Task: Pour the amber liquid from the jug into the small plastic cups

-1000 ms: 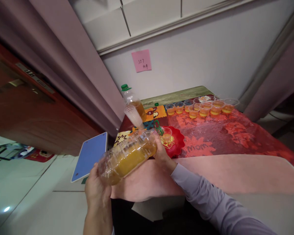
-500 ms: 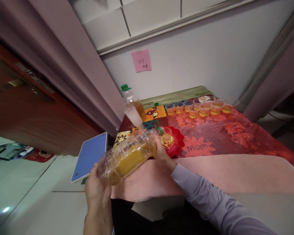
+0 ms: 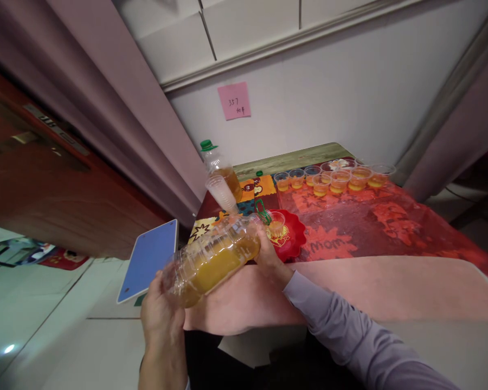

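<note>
A large clear bottle of yellow liquid [image 3: 215,265] lies tilted nearly flat between both hands. Its base end rests in my left hand [image 3: 160,311], fingers wrapped round it. Near the neck, my right hand [image 3: 267,252] grips the other end. The mouth points towards a clear plastic cup [image 3: 277,225] on a red scalloped plate [image 3: 295,233]; a green handle piece [image 3: 262,211] shows by the neck. Whether liquid is flowing cannot be made out. Behind the held bottle stands a stack of clear cups [image 3: 222,192], leaning slightly.
A second bottle [image 3: 231,184] with a green cap stands at the table's back left. Several cups with yellow liquid [image 3: 338,183] are grouped at the back right. A small green cap [image 3: 259,173] lies near the back. A blue board [image 3: 149,260] is left of the table.
</note>
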`<state>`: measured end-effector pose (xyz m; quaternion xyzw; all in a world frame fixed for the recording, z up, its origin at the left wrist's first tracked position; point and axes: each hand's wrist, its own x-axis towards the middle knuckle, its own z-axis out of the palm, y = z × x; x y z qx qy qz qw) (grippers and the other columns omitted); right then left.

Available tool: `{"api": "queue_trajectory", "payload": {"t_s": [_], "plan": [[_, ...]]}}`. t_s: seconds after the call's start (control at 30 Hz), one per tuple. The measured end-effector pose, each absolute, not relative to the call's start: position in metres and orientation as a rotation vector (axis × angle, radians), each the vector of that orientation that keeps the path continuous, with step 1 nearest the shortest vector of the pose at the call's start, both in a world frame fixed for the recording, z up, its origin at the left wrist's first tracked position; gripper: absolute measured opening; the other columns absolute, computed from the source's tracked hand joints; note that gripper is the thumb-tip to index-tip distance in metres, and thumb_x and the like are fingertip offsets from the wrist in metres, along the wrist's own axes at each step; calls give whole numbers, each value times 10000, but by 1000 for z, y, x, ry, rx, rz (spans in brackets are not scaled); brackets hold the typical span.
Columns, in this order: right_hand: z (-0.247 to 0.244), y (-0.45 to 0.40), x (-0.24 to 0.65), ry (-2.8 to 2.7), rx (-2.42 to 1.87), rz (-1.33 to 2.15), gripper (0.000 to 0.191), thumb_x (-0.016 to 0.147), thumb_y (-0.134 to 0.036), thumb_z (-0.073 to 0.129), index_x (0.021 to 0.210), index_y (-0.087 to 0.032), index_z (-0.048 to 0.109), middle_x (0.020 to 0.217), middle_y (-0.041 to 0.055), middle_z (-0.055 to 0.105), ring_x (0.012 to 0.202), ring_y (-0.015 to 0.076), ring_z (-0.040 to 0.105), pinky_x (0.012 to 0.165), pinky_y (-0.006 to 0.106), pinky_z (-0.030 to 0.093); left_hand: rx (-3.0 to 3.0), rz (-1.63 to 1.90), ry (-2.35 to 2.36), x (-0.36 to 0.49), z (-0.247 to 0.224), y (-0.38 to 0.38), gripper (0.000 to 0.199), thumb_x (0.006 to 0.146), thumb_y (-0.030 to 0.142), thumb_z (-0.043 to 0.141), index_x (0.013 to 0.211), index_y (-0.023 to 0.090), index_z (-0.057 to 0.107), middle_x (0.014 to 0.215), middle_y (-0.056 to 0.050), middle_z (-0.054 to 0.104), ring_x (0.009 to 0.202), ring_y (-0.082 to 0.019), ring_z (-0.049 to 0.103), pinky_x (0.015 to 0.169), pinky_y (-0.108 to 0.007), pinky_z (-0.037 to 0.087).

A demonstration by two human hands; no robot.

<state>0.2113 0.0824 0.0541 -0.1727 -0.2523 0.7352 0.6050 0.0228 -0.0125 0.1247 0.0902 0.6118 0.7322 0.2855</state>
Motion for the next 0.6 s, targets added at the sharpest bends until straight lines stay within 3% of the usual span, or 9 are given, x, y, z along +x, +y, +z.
{"api": "queue_trajectory", "payload": {"t_s": [0.27,0.6], "plan": [[61,83,212,-596,-393,1734,709,951,-853,642,1320,-270,804,1334,62,872,1480,353,708,1254,522,586,238,1952,1617,23,124,-12,155,895,320,717,876,192,803,927,-41,800,1069,-243,765,1100,-381,598],[60,84,214,-666,-413,1699,714,974,-875,581,1337,-295,785,1382,67,855,1466,355,716,1227,529,610,199,1960,1617,21,125,-12,138,906,299,721,881,194,807,923,-27,789,977,-204,732,1096,-357,581]]}}
